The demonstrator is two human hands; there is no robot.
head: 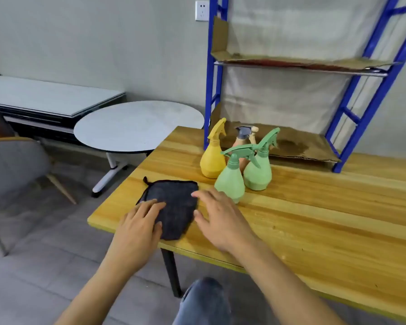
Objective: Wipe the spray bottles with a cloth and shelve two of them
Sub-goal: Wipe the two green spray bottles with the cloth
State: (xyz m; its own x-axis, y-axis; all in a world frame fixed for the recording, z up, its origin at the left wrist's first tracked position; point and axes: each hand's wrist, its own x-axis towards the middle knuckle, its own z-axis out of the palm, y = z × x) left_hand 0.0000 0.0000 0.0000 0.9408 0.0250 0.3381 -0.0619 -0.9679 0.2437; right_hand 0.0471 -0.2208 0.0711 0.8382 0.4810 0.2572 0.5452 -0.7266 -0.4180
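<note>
A dark cloth [174, 202] lies flat near the left corner of the wooden table [314, 219]. My left hand [141, 224] rests open on the cloth's left part, fingers spread. My right hand [218, 216] hovers open at the cloth's right edge, holding nothing. Just behind it stand several spray bottles: a yellow one [212, 158], a near green one [231, 179], a second green one [259, 167], and a peach one with a grey trigger [242, 141] partly hidden behind the green ones.
A blue metal shelf rack [371, 99] stands on the table behind the bottles, with cardboard-lined shelves [303, 62]. A round grey table [138, 125], a low bench [44, 97] and a grey chair [12, 165] stand to the left. My knee [204, 301] is below the table edge.
</note>
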